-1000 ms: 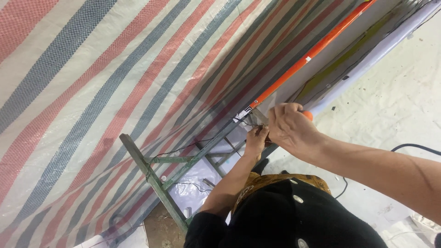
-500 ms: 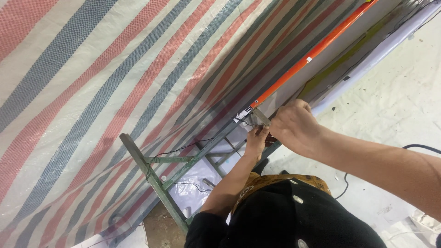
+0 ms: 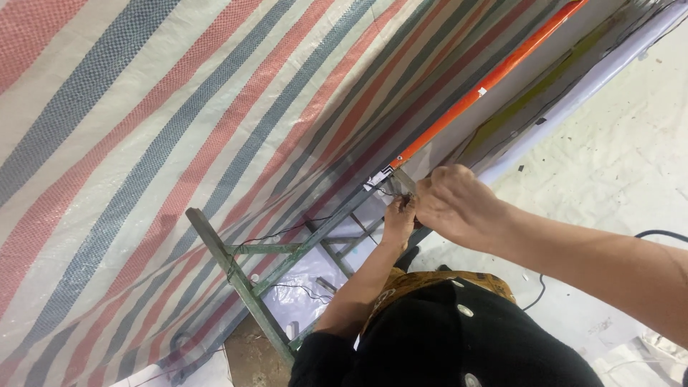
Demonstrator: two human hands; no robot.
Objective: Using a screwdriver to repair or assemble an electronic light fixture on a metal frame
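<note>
Both hands meet at the lower end of an orange bar (image 3: 487, 79) that runs up along a red, blue and white striped tarp (image 3: 179, 129). The left hand (image 3: 398, 221) is curled, fingertips pinching a thin black wire (image 3: 287, 231) at the joint. The right hand (image 3: 459, 204) is closed over the same spot; what it holds cannot be told. A green metal frame (image 3: 244, 279) stands below, against the tarp
</note>
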